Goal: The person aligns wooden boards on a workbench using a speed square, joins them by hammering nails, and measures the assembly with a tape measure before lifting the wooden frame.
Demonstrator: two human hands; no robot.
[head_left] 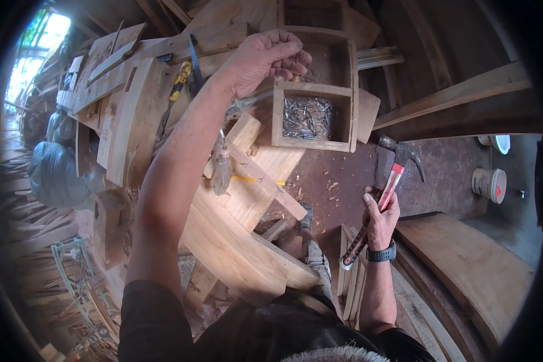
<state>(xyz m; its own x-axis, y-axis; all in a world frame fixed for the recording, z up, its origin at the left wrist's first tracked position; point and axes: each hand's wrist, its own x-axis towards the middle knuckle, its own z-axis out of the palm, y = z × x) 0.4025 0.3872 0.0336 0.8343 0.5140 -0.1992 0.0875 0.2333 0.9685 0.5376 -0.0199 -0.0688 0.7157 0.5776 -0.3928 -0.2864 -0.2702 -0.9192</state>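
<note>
My right hand point(380, 223) is wrapped round the red and black handle of a claw hammer point(394, 176), whose dark head points away from me. Higher up, my left hand point(265, 63) hangs over a wooden box point(315, 145) divided into compartments. Its fingers are curled together at the tips, and whether anything is between them is too small to make out. The box's near compartment holds a heap of loose nails point(308, 117). Below my left forearm lie a screwdriver-like tool with a worn handle point(221, 172) and a yellow pencil point(247, 179), partly under a wooden strip point(271, 187).
A thick wooden workpiece point(235, 247) lies before me. A handsaw point(195, 63) and a yellow-and-black handled tool point(181, 78) rest among boards to the left. Planks point(464, 253) are stacked at right, near a white bucket point(489, 184). Wood shavings point(332, 187) litter the floor.
</note>
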